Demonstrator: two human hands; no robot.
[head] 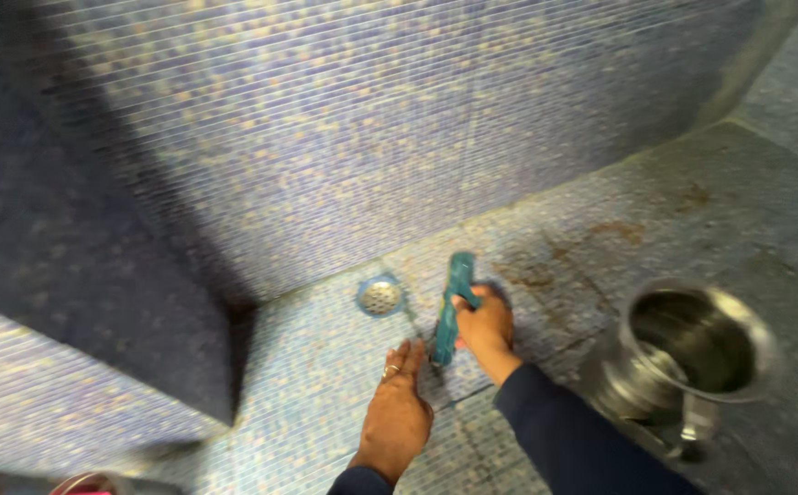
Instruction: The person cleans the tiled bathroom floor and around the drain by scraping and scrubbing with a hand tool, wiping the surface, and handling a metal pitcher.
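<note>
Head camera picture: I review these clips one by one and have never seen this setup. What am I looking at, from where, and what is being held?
There is no machine here. The single picture comes from a camera worn on a person's head, looking down at their own two bare hands. The right hand, in a dark sleeve, grips a teal brush pressed to the mosaic tile floor. The left hand, wearing a ring, lies flat on the tiles beside it and holds nothing. A round metal drain sits by the tiled wall, and a shiny steel bucket stands to the right. Brown stains mark the floor.
</note>
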